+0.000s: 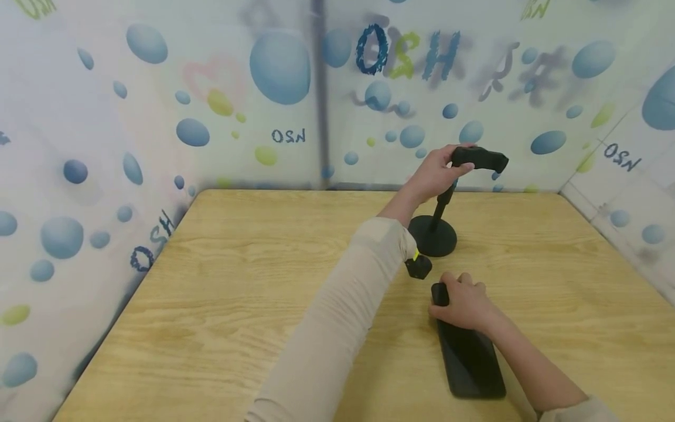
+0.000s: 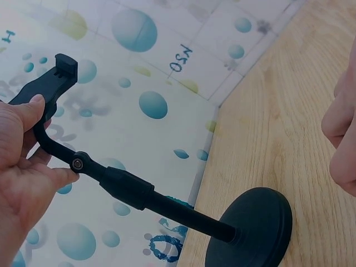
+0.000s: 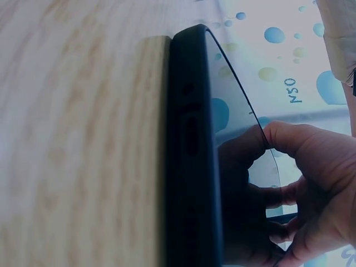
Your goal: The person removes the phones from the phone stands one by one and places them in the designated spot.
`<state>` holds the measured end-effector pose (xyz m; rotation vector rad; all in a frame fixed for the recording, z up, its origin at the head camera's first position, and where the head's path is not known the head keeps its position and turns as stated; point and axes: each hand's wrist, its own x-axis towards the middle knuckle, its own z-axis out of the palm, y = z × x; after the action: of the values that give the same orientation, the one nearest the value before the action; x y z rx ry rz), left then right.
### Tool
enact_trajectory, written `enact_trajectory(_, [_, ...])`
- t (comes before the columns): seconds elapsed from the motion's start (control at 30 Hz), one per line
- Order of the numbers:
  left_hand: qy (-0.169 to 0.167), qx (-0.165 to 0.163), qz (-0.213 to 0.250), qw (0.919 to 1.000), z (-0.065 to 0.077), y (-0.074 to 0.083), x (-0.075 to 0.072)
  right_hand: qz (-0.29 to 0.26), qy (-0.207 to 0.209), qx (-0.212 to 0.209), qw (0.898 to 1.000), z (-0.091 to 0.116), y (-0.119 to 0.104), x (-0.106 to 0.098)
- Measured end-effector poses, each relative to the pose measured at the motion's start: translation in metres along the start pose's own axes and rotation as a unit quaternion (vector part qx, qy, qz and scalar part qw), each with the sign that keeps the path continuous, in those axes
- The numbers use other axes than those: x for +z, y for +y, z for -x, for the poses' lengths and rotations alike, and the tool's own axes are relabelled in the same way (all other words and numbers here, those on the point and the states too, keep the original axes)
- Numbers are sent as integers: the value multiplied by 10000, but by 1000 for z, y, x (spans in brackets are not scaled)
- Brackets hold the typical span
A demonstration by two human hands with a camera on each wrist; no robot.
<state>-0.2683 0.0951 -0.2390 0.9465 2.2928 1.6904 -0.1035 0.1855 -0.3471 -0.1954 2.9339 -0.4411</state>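
Note:
A black phone stand (image 1: 443,241) with a round base stands upright on the table, right of the middle. My left hand (image 1: 435,176) grips the phone clamp (image 1: 482,158) at its top. The left wrist view shows the thumb on the clamp and the other fingers around the bent neck (image 2: 49,143) near the joint screw. Nearer to me lies a black smartphone (image 1: 471,366), flat with its glossy screen up. My right hand (image 1: 466,305) holds its far end, thumb at the left edge and fingers bent across. In the right wrist view the smartphone's port edge (image 3: 193,139) faces the camera.
The wooden table (image 1: 253,281) meets patterned walls (image 1: 237,105) at its back and sides. A small black camera (image 1: 419,268) on a yellow strap hangs below the left wrist, close to the stand's base.

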Motion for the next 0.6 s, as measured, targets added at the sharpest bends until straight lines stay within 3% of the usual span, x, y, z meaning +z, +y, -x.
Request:
enact_trajectory(0.27, [-8, -38, 120, 9999, 0, 0, 0, 121, -17, -86, 9999, 0, -1, 3])
enact_trajectory(0.6, [-17, -133, -103, 9999, -2, -1, 0, 128, 27, -104, 9999, -2, -4, 7])
